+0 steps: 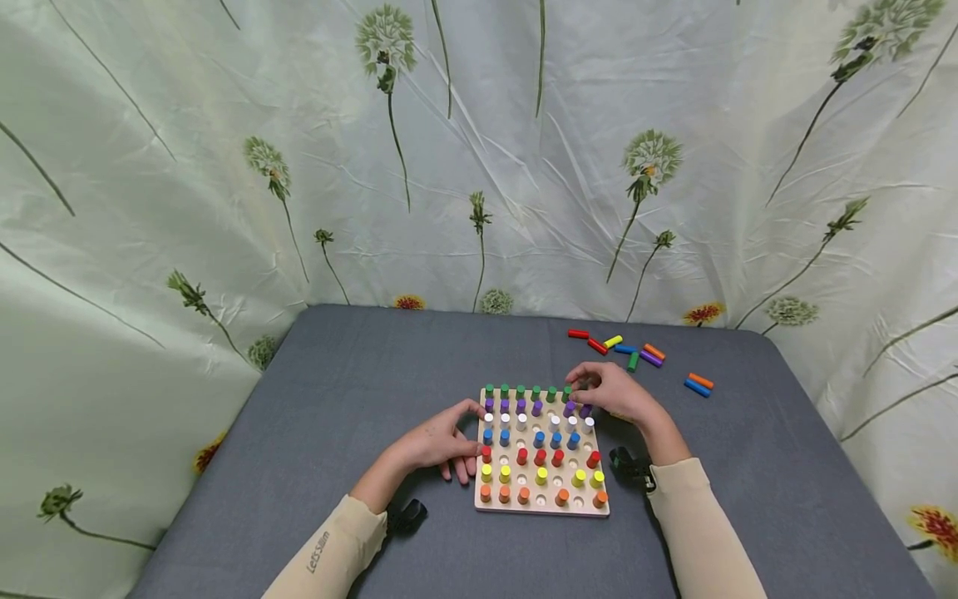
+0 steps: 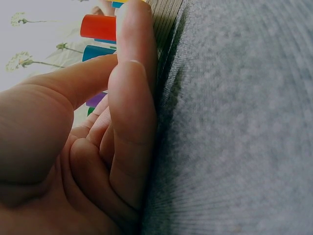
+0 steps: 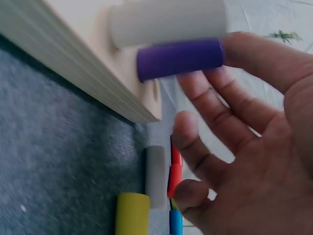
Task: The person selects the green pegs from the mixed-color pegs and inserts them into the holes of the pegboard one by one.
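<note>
A wooden pegboard (image 1: pixel 536 504) lies on the table, filled with rows of coloured pegs and some bare holes. My left hand (image 1: pixel 440 439) rests along its left edge, thumb by the red peg (image 1: pixel 486 454) and index finger by the white one (image 1: pixel 489 421). In the left wrist view the left fingers (image 2: pixel 132 98) lie against the board's side. At the far right corner my right hand (image 1: pixel 609 389) pinches the green peg (image 1: pixel 567 391). In the right wrist view its fingertips pass behind a purple peg (image 3: pixel 181 59), partly hiding the contact. A white peg (image 3: pixel 168 22) stands nearer.
Loose pegs lie behind and right: red (image 1: pixel 579 334), yellow (image 1: pixel 613 342), green (image 1: pixel 633 362), purple (image 1: pixel 652 358), blue (image 1: pixel 697 388) and orange (image 1: pixel 701 380). Beneath the right hand lies a yellow peg (image 3: pixel 132 214) beside a pale one (image 3: pixel 156 176). Floral curtains enclose the grey table.
</note>
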The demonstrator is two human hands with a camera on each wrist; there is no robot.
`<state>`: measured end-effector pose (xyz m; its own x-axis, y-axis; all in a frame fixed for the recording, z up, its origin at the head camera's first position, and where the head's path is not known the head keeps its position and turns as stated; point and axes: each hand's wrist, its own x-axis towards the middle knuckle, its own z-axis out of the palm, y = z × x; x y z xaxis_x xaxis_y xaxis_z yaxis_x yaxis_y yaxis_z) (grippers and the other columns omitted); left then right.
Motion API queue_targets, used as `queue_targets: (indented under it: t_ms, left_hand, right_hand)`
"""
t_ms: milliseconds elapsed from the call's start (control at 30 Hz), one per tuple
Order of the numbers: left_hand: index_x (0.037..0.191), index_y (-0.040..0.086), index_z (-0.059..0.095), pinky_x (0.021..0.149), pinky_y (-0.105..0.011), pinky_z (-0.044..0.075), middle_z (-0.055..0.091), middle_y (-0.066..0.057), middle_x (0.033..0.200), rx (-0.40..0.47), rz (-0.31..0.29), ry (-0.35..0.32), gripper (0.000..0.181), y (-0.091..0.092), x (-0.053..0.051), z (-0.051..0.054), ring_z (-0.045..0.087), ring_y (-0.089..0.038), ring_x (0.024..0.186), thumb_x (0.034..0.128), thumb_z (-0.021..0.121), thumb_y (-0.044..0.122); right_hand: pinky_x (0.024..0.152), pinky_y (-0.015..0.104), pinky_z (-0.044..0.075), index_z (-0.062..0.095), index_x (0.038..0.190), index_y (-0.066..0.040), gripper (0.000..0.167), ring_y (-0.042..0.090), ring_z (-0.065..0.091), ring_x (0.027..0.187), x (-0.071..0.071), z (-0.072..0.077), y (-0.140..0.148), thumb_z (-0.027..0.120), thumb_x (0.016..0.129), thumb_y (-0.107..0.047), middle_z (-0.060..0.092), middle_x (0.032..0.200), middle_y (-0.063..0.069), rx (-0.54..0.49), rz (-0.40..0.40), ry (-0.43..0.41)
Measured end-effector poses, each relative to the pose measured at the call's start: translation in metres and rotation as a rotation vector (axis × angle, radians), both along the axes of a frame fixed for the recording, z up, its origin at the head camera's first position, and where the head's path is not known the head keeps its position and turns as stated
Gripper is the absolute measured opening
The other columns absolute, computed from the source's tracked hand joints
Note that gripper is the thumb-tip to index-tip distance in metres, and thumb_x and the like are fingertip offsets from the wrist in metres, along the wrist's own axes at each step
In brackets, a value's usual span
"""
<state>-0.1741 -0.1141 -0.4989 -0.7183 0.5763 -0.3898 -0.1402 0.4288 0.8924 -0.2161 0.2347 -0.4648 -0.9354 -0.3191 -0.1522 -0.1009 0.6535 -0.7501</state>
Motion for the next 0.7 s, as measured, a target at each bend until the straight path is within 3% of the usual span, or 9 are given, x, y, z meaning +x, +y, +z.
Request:
queue_targets:
  t_ms: [167,467,567,700]
  left_hand:
    - [0.142,0.019,0.043,0.045,-0.024,0.051,0.076,-0.004,0.071,-0.005,0.004,-0.001,0.044,-0.001,0.0,0.0,0.07,-0.011,0.055,0.105,0.067,0.016]
    - [0.142,0.02,0.044,0.045,-0.024,0.051,0.076,-0.004,0.071,-0.014,0.011,0.0,0.044,0.0,0.0,0.0,0.07,-0.011,0.055,0.1047,0.067,0.015]
    - [0.143,0.02,0.044,0.045,-0.024,0.05,0.076,-0.004,0.071,-0.012,0.009,0.007,0.044,0.0,0.0,0.0,0.069,-0.011,0.055,0.1045,0.066,0.014]
    - [0.143,0.02,0.044,0.044,-0.023,0.05,0.076,-0.004,0.07,-0.012,0.008,0.014,0.045,0.001,0.001,0.001,0.069,-0.011,0.054,0.1041,0.065,0.013]
  right_hand:
    - [0.077,0.032,0.049,0.068,0.128,0.0,0.034,0.022,0.059,0.093,-0.001,0.004,0.01,0.072,0.1,-0.018,0.073,0.115,0.017,-0.038,-0.124,0.084]
    - [0.078,0.033,0.042,0.07,0.127,-0.005,0.036,0.023,0.056,0.096,-0.003,0.001,0.034,0.07,0.102,-0.031,0.07,0.113,0.015,-0.055,-0.622,0.215]
    - [0.08,0.034,0.04,0.071,0.126,-0.004,0.038,0.028,0.058,0.102,-0.004,-0.002,0.044,0.07,0.102,-0.033,0.071,0.116,0.019,-0.054,-0.713,0.21]
    - [0.079,0.034,0.041,0.071,0.124,-0.001,0.04,0.034,0.06,0.108,-0.005,-0.008,0.054,0.07,0.101,-0.034,0.072,0.121,0.023,-0.019,-0.772,0.185]
